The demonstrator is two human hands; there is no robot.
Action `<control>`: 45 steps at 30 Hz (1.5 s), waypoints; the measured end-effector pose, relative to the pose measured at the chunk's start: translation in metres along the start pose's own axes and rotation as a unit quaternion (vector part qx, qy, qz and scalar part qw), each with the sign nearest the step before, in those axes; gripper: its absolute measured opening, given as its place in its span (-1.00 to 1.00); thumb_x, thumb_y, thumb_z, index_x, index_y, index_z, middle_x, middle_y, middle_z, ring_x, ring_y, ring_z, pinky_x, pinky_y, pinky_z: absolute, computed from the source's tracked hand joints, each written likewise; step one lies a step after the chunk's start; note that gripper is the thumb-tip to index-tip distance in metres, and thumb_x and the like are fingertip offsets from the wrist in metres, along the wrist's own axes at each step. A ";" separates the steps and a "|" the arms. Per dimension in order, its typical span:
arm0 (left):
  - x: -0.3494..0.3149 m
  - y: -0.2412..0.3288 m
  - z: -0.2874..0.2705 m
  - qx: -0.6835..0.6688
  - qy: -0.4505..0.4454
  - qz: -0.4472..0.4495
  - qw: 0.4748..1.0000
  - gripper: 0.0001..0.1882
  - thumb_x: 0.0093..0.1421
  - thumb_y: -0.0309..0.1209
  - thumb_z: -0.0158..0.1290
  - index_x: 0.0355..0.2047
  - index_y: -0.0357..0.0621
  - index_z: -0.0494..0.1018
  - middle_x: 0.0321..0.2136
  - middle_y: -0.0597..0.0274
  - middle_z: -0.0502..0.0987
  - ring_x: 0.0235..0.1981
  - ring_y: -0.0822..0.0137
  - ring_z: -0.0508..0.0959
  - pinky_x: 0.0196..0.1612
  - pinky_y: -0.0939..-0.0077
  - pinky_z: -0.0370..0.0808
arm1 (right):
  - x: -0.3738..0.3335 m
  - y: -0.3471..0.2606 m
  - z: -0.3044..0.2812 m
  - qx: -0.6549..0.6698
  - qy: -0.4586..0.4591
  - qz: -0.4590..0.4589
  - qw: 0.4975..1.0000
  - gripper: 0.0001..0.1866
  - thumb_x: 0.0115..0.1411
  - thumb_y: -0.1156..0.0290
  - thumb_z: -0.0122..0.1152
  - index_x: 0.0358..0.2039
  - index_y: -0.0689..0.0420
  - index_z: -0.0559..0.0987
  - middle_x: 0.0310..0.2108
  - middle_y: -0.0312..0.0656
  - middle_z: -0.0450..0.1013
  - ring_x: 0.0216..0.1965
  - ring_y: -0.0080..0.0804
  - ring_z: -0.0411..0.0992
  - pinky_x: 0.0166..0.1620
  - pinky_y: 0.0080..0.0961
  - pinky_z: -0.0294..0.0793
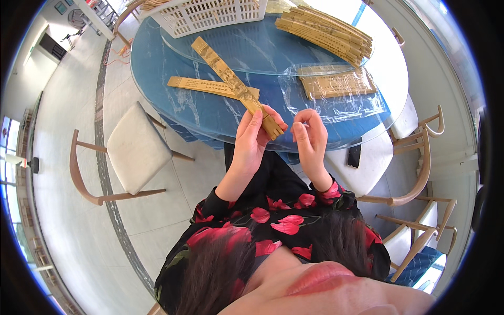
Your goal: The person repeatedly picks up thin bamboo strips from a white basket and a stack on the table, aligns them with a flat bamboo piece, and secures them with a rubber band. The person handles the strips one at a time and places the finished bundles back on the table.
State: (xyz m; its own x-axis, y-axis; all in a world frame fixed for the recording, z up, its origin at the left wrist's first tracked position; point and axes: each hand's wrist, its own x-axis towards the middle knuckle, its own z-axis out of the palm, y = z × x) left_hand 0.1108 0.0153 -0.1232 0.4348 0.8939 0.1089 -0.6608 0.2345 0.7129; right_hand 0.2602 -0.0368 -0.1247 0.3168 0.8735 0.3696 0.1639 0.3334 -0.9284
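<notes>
1 long tan strip (223, 68) in the head view, slanting over a blue table (157, 63), near end gripped in the left hand (252, 135), right hand (312, 140) close by, half curled, cannot tell if holding anything

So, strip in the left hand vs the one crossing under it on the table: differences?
The held strip is gripped by the left hand; the lying strip rests on the table. The held strip slants steeply in view; the lying strip runs nearer level. The held strip shows dark pictorial patterning; the lying strip, rows of small marks. Both: tan, long, narrow.
</notes>
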 end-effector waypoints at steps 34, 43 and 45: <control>0.104 0.123 -0.075 0.473 0.102 0.159 0.861 -0.86 0.40 -0.42 0.10 -0.18 -0.20 0.62 -0.27 0.37 0.65 -0.29 0.54 0.60 -0.21 0.62 0.48 | 0.283 0.081 -0.149 -0.735 0.101 -0.149 0.654 -0.50 0.41 0.25 0.10 0.35 -0.33 0.43 0.13 -0.36 0.40 0.20 -0.35 0.34 0.23 -0.12 0.31; 0.214 0.249 -0.143 0.606 0.297 0.450 0.584 -0.85 0.23 -0.37 0.27 -0.21 -0.11 0.68 -0.37 0.37 0.65 -0.41 0.52 0.57 -0.30 0.60 0.48 | 0.223 0.036 -0.073 -0.534 0.082 -0.310 0.782 -0.59 0.27 0.36 0.26 0.14 -0.11 0.58 0.11 -0.31 0.43 0.22 -0.21 0.35 0.22 -0.07 0.34; 0.237 0.287 -0.167 0.635 0.301 0.439 0.559 -0.77 0.23 -0.30 0.28 -0.13 -0.05 0.70 -0.37 0.37 0.65 -0.38 0.50 0.58 -0.25 0.59 0.48 | 0.194 0.018 -0.041 -0.461 0.036 -0.347 0.816 -0.63 0.22 0.41 0.27 0.07 -0.07 0.62 0.05 -0.29 0.45 0.18 -0.19 0.37 0.18 -0.12 0.36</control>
State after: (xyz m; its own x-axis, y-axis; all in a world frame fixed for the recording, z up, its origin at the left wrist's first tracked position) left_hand -0.0773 0.3585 -0.0086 -0.2542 0.5076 0.8232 0.6772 -0.5143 0.5262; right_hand 0.3627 0.1246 -0.0681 -0.1028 0.5529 0.8269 0.9498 0.3015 -0.0835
